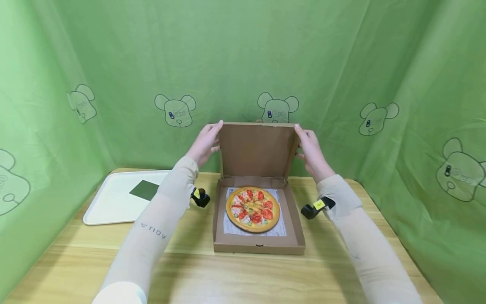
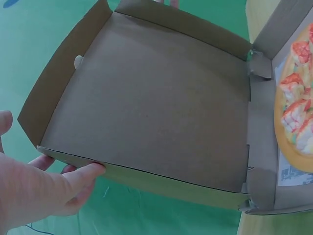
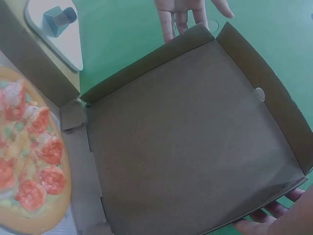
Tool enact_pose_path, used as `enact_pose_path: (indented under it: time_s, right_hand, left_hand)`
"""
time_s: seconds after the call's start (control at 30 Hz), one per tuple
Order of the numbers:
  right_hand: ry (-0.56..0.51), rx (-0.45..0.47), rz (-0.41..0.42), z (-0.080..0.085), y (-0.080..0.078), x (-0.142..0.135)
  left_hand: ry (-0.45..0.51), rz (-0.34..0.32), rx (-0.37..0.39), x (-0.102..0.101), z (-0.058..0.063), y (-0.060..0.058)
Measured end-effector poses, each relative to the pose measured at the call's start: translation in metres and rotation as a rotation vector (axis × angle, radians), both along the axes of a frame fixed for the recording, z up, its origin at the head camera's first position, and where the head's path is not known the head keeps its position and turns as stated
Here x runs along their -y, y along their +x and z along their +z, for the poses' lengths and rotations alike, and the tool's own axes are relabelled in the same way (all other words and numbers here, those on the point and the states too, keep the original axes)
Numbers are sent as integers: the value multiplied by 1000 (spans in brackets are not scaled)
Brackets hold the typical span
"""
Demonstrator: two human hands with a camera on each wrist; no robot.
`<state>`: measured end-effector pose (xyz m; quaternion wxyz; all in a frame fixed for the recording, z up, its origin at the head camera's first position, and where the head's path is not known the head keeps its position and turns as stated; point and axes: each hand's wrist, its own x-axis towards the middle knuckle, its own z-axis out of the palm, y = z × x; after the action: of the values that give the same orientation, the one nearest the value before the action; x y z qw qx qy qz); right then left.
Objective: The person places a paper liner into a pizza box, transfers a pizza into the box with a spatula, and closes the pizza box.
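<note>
A brown cardboard pizza box (image 1: 259,249) stands on the table with its lid (image 1: 256,150) raised upright at the back. Inside, on printed paper (image 1: 282,228), lies a round pizza (image 1: 252,209) with red and white toppings. My left hand (image 1: 205,142) touches the lid's left side near its top corner. Its fingers (image 2: 88,175) lie along the side flap, with the thumb spread away. At the opposite top corner, my right hand (image 1: 310,150) touches the lid's right side. In the right wrist view, its fingers (image 3: 276,209) meet the edge from outside, partly hidden by the lid.
To the left of the box, a white tray (image 1: 110,202) with a dark green square (image 1: 144,190) lies partly behind my left forearm. The wooden table (image 1: 197,274) extends in front of the box. Green curtains (image 1: 235,55) with printed bear heads hang behind and at both sides.
</note>
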<state>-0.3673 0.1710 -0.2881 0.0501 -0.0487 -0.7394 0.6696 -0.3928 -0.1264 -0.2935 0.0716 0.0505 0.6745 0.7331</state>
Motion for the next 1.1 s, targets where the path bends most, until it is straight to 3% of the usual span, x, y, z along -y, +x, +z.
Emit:
enact_pose_path:
  time_s: [0.3,0.63,1.1]
  right_hand:
    - [-24,-28,41,-11,26,-10]
    - [-47,-107,39,-30,52,-9]
    - [-26,-169,31,-50,81,-5]
  left_hand:
    - [-17,-13,-68,-2,-13,29]
    - [8,15,-115,-1,-28,58]
    - [3,10,-138,4,-45,83]
